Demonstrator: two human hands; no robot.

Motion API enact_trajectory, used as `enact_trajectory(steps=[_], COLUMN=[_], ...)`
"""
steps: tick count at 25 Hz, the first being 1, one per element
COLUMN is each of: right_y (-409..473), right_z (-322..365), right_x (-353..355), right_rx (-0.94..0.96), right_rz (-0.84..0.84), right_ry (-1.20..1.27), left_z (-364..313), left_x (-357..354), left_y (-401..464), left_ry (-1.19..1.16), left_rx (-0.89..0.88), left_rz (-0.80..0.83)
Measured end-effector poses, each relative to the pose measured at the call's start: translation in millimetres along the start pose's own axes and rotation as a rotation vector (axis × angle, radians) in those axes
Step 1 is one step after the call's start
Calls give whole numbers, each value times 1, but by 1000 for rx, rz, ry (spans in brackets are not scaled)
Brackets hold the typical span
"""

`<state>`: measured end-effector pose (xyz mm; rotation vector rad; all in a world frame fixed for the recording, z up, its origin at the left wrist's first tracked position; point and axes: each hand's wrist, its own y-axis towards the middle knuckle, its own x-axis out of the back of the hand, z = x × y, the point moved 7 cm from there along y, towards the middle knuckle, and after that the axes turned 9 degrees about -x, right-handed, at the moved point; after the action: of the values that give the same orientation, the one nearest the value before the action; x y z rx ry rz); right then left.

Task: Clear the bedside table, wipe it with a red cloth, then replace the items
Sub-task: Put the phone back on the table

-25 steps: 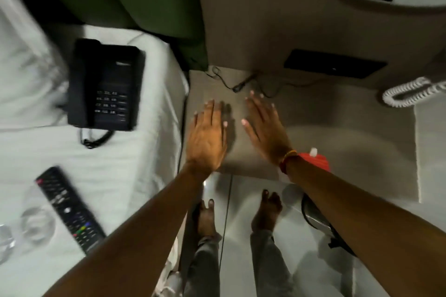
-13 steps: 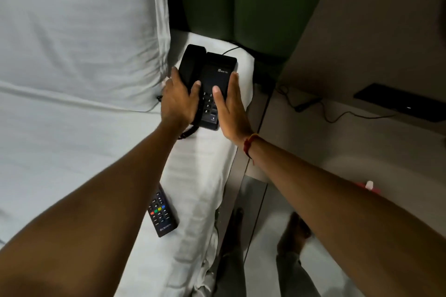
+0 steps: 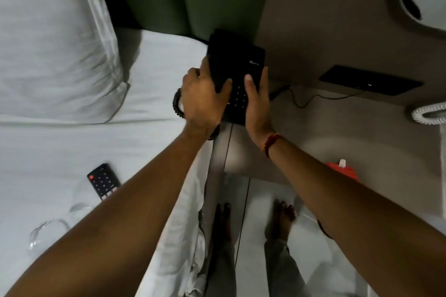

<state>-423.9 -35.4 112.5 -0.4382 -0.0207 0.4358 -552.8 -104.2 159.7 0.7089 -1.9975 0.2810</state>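
Both hands grip the black telephone (image 3: 235, 65) at the centre of the frame, above the gap between bed (image 3: 149, 75) and table (image 3: 337, 132). The left hand (image 3: 202, 99) fingers are clamped on its left edge; the right hand (image 3: 257, 101) fingers are clamped on its right edge, thumb on the keypad. Lower left — a remote (image 3: 102, 181) lies on the bed. Centre right — the red cloth (image 3: 342, 171) sits at the table's near edge.
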Motion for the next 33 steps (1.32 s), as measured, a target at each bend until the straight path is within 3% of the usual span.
enact_trajectory(steps=[7,12,16,25,30,33], right_y=[-24,-49,-24,41,34,33], right_z=[-50,-138,-161,-148,-122,-78], right_x=[115,131,141,161,167,142], right_rx=[-110,-323,-375,-347,-289,-135], right_rz=[-98,-65,-69,-7,-34,36], right_ry=[-43,-18,-43,-184,-368,-578], left_z=[-55,-28,-19,-23,-36,-38], left_x=[-101,-149,-187,-230,-213,-171], left_y=[-57,-115,-108,-70,-67,-53], left_ry=[-79,-87,-96,-229,-151,-79], left_rx=[-4,96,139,174,112,84], left_rz=[218,346,383,330,408,318])
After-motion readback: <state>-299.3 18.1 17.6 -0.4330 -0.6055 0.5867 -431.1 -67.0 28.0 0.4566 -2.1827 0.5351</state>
